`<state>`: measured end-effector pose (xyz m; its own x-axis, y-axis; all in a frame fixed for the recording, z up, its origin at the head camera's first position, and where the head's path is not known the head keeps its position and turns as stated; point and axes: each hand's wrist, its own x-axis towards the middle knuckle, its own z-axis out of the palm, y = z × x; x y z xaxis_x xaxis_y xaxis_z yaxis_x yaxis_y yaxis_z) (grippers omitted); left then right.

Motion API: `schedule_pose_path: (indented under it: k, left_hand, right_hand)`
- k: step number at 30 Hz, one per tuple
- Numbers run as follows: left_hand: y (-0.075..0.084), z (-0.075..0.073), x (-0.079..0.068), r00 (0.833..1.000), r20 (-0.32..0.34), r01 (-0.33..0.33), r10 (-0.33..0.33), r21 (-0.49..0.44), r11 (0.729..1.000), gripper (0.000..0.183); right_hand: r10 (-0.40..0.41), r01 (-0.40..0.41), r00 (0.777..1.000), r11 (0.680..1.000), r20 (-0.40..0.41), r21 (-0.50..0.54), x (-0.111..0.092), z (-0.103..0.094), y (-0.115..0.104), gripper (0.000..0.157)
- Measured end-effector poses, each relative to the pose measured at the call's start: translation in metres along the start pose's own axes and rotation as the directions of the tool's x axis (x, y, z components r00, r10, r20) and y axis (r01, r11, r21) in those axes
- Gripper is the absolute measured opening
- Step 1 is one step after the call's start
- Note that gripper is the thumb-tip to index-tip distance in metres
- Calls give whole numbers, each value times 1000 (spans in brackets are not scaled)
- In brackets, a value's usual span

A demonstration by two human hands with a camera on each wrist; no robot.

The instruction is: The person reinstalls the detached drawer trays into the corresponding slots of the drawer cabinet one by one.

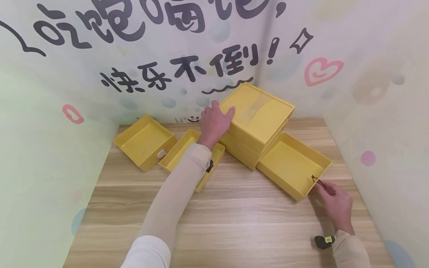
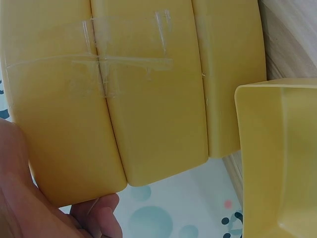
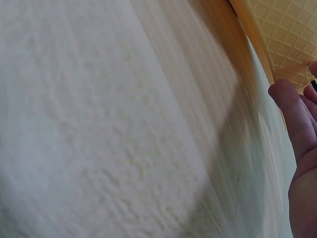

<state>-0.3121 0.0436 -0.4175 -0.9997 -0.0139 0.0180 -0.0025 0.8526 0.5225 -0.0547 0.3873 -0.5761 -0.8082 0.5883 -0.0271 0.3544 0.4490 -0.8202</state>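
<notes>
A yellow stacked drawer unit (image 1: 259, 115) stands at the back of the table, clear tape across its sections. My left hand (image 1: 215, 123) grips its upper left end; in the left wrist view that hand's fingers (image 2: 101, 213) bend round the edge of the outer section. From the unit's lower part a shallow yellow drawer (image 1: 291, 163) juts out toward the front right, nothing inside it. My right hand (image 1: 336, 204) pinches a thin dark cord (image 1: 320, 182) tied through this drawer's front wall. The right wrist view catches just part of the right hand (image 3: 302, 134) beside the drawer's patterned underside (image 3: 290, 37).
Two more yellow drawers lie on the wooden table (image 1: 234, 230) to the left: one drawer (image 1: 144, 143) with a white tab (image 1: 161, 153), another drawer (image 1: 181, 149) partly covered by the left forearm. Printed walls (image 1: 368, 111) enclose the back and both sides.
</notes>
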Motion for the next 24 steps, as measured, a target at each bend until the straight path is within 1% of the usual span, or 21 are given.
schedule_pose_path:
  k: [3, 9, 17, 24]
  left_hand:
    - [0, 0, 0, 1000, -3, 0, 0, -2, 1000, 73]
    - [0, 1, 0, 1000, -4, -2, 2, -5, 1000, 73]
    - [0, 0, 1, 1000, -4, -3, 3, -11, 1000, 73]
    - [0, -1, 1, 1000, -2, -2, 2, -9, 1000, 73]
  right_hand:
    - [14, -14, 1000, 1000, 10, 9, -2, 0, 0, 46]
    - [38, -38, 999, 999, 15, 7, -5, 2, 1, 47]
    - [-8, 8, 1000, 1000, 28, 2, -4, 4, -4, 44]
    - [-9, 10, 999, 1000, 48, -27, -1, 4, -5, 47]
